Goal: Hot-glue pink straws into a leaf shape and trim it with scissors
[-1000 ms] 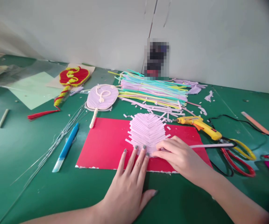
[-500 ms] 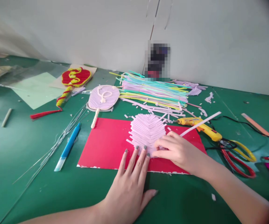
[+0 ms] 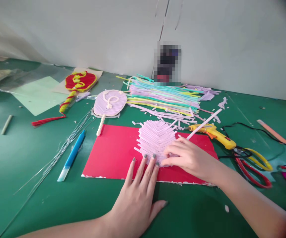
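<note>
A lilac panel [image 3: 155, 135], made of pipe cleaners laid side by side in slanting rows that meet along a middle line, lies on a red card [image 3: 113, 148]. My left hand [image 3: 138, 195] rests flat with its fingers spread, the fingertips on the card and at the panel's lower edge. At the panel's lower right, my right hand [image 3: 190, 158] has its fingers pinched round a lilac pipe cleaner [image 3: 204, 125]. The free length of that pipe cleaner slants up to the right, while its near end is hidden by the fingers.
Behind the card lie a bundle of coloured pipe cleaners [image 3: 163, 94] and a lilac fan [image 3: 110, 103]. A yellow glue gun [image 3: 217, 134] and scissors [image 3: 254, 168] are at right. Left are thin wires [image 3: 61, 152], a blue pen-like tool [image 3: 73, 152] and a red fan [image 3: 80, 81].
The free end of the lilac pipe cleaner has swung left and up, so it stands at a steeper slant. My right hand has shifted only slightly; my left hand stays in place.
</note>
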Action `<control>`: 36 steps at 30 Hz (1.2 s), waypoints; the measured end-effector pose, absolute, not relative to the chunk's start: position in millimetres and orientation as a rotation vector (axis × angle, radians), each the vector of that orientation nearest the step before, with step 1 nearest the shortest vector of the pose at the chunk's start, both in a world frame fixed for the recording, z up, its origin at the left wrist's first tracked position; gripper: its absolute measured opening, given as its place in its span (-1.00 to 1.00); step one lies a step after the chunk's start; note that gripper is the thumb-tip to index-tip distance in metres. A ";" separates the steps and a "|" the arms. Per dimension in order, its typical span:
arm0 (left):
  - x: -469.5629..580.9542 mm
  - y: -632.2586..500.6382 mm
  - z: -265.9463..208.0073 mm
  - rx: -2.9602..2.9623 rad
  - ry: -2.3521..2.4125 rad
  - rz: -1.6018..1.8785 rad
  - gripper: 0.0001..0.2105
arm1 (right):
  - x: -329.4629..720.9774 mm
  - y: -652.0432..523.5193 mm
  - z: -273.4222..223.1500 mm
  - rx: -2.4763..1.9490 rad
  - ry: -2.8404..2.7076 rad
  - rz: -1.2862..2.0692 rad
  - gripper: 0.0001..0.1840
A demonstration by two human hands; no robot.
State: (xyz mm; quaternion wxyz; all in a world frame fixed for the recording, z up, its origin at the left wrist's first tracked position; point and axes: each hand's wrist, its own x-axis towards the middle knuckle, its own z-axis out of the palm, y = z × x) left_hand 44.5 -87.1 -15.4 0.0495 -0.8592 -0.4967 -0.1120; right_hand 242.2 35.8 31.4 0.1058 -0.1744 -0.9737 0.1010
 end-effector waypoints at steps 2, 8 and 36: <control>44.4 -87.2 -16.0 -2.623 -1.513 -0.346 -0.37 | 247.6 32.3 29.2 -0.562 -2.806 0.325 -0.65; 42.9 -86.8 -16.6 -2.637 -1.505 -0.339 -0.39 | 270.2 13.0 22.0 -0.729 -2.619 0.262 -0.71; 44.0 -87.1 -16.6 -2.612 -1.523 -0.323 -0.42 | 286.5 -17.0 1.5 -0.943 -2.664 -0.061 -0.57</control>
